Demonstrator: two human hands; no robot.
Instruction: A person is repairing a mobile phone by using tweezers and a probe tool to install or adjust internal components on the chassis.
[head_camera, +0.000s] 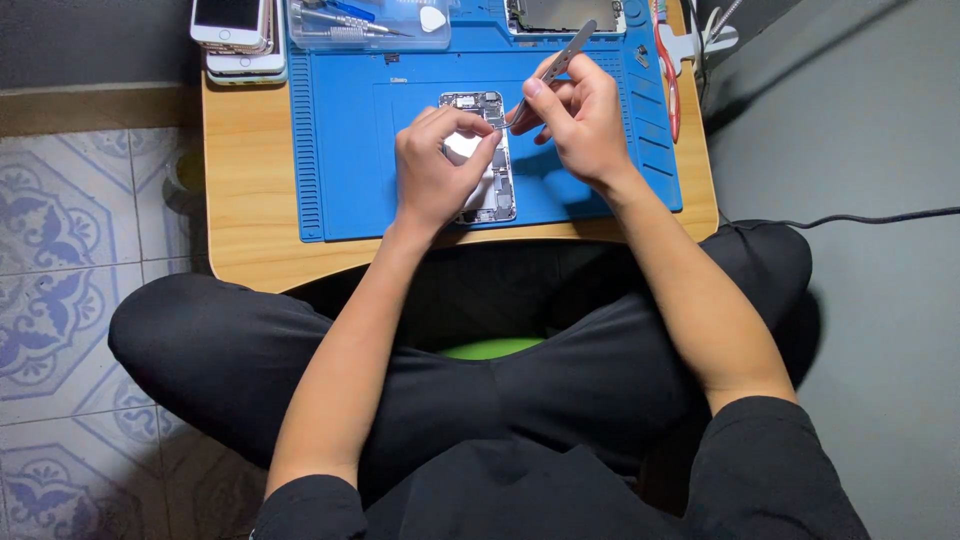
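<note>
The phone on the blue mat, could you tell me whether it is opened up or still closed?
Opened up: the phone lies flat on the blue mat with its inner parts bare, steadied by the left hand.

My one camera sits on my head, looking steeply down past my crossed legs at the small wooden table (250, 190), close enough that my forearms fill the frame.
</note>
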